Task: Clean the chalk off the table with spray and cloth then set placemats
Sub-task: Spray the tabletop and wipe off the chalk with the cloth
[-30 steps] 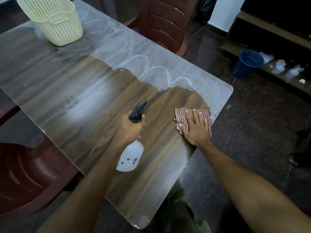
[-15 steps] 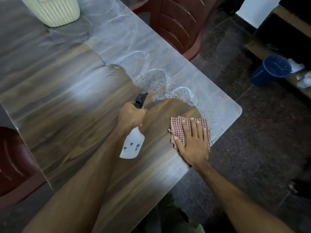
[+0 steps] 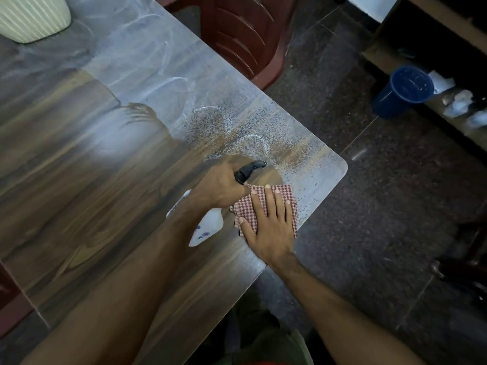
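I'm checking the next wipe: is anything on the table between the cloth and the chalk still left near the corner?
Nothing visible. The cloth lies flat under the right hand, and the wet chalk starts just beyond it. Only the spray bottle nozzle hangs above that stretch.

Dark speckled stone floor (image 3: 342, 233) surrounds the table (image 3: 66, 180), with a red plastic chair (image 3: 245, 38) at its far side, another chair (image 3: 10, 299) at its left, and beyond the right corner a blue bucket (image 3: 403, 90) before what looks like a low wooden shelf (image 3: 442, 30).
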Demonstrator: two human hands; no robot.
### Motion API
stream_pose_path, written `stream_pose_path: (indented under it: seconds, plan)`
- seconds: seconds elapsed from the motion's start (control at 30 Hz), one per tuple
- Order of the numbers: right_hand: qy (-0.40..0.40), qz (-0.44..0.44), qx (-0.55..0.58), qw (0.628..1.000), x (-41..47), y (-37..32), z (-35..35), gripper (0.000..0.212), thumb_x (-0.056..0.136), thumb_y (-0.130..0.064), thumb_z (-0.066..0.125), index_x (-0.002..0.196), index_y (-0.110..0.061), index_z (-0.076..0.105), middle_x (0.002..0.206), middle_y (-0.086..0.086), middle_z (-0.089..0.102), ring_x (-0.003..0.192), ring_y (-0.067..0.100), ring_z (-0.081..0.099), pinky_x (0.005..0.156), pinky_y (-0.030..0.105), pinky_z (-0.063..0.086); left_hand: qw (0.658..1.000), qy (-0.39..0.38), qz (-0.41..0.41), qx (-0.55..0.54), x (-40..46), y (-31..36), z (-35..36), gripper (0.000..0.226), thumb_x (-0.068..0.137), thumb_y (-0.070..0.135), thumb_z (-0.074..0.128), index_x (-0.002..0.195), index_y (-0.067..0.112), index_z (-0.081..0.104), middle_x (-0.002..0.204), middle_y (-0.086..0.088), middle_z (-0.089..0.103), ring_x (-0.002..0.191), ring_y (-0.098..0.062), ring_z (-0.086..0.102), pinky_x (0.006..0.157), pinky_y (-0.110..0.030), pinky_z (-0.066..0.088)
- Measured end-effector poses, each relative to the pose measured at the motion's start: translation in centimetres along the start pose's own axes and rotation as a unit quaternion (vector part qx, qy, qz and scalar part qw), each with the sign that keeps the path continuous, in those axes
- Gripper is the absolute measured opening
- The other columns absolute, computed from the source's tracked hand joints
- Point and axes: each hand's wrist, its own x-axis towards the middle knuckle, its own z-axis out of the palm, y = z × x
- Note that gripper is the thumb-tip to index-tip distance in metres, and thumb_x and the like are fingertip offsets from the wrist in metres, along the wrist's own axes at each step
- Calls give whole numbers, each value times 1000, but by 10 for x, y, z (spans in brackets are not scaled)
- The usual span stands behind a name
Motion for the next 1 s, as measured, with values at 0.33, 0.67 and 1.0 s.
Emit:
stream_pose_path:
  seconds: [0.33, 0.67, 1.0]
  plan:
    - [-11, 5, 11, 1000, -2, 1, 1, 72, 97, -65, 25, 156, -25, 26, 165, 9, 14, 152, 29, 8, 122, 48, 3, 995, -41, 73, 58, 1, -7, 7, 21, 81, 24, 69, 97, 10, 67, 83, -11, 72, 79, -28, 67, 74, -48, 54]
    - [-14, 0, -1, 1000, 0, 33, -2, 73, 97, -66, 22, 158, -26, 20, 165, 11, 13, 152, 31, 9, 122, 53, 6, 993, -27, 61, -102, 1, -20, 0, 19, 86, 11, 65, 104, 19, 65, 95, -4, 71, 43, -1, 56, 51, -25, 48]
    - [-24, 71, -13, 997, 126, 83, -40, 77, 97, -67, 16, 160, -23, 6, 166, 12, -1, 153, 32, -1, 123, 52, 0, 961, 111, 58, -245, -9, -25, -26, 24, 86, 6, 64, 99, 26, 65, 101, -6, 70, 40, -9, 53, 50, -25, 48]
